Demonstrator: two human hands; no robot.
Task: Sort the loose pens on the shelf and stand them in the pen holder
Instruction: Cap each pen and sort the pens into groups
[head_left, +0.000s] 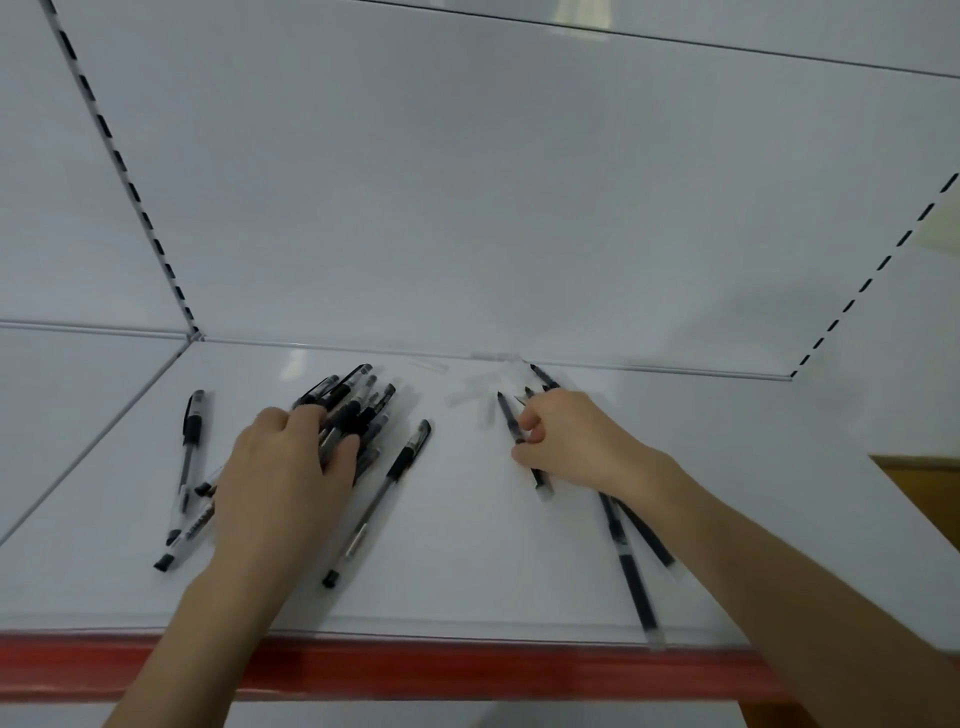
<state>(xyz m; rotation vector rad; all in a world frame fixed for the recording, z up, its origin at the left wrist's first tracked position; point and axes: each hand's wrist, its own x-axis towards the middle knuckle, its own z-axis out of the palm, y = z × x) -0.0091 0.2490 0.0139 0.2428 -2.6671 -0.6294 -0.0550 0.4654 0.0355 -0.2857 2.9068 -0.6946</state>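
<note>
Now, far left on the white shelf, a lone pen lies lengthwise, cap toward the back panel, well apart from the pile. Just beside it a second pen pokes out from under the left hand, blurred, so I cannot tell much more about it. The left hand is down flat over a bunch of black pens, fingers curled across the barrels and thumb pressed against the bunch's right side, so it grips them; the capped ends fan out toward the back. Right next to that thumb, a capped pen lies free on the shelf, slanting toward the front edge. In the middle, near the rear, there are some clear blurred pieces, too faint to identify. On to the right hand: fingers curled in, pinching a slim dark pen, with more dark tips showing just behind the knuckles. Below the wrist two long slim pens run toward the red strip along the shelf's front, one reaching the very edge.
</note>
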